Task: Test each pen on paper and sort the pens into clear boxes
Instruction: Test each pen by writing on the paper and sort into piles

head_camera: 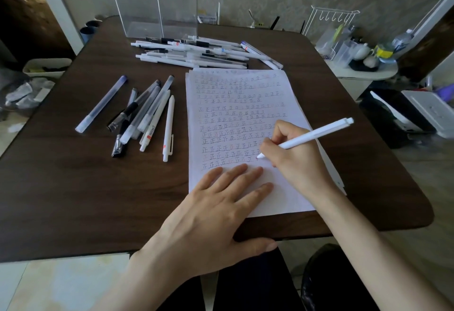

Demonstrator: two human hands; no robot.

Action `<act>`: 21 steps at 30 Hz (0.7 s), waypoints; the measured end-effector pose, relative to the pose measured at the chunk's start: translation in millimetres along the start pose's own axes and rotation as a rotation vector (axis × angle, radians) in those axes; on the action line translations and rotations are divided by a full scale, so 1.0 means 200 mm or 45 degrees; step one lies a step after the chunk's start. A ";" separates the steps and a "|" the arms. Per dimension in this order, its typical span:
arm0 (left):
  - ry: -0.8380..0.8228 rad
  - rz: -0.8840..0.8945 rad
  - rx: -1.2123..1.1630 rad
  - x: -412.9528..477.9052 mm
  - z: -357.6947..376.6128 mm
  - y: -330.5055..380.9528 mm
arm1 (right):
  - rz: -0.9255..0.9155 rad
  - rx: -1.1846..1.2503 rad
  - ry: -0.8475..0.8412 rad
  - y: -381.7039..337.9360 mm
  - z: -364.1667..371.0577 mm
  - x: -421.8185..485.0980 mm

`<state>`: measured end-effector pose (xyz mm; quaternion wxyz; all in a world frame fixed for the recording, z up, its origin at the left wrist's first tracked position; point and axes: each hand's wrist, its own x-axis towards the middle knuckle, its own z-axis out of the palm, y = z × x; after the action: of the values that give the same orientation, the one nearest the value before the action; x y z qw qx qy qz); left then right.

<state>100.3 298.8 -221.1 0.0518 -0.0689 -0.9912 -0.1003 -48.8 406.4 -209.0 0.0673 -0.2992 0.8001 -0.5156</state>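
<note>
The white pen (309,136) is light, stiff and smooth (best pinched low, near the tip); the right hand (292,153) is closed around it, tip on the paper (235,119) near the worktop's (73,188) front edge. Rows of "正" fill the sheet. The left hand (216,207) lies flat, holding nothing.

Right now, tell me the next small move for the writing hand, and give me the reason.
Probably finish the short test stroke, then lift the white pen off the paper. The right hand grips it with the tip touching the sheet at the end of the lowest row of marks, while the left hand lies flat on the page. A small red mark shows at the tip, so the test looks barely begun.
</note>
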 end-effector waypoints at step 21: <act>0.041 -0.006 -0.100 0.00 -0.01 0.00 | 0.083 0.328 0.040 -0.02 -0.02 0.00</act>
<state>101.3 298.4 -219.5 0.0647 -0.0668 -0.9857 -0.1404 -47.8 408.5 -203.1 0.1094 -0.2539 0.7376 -0.6161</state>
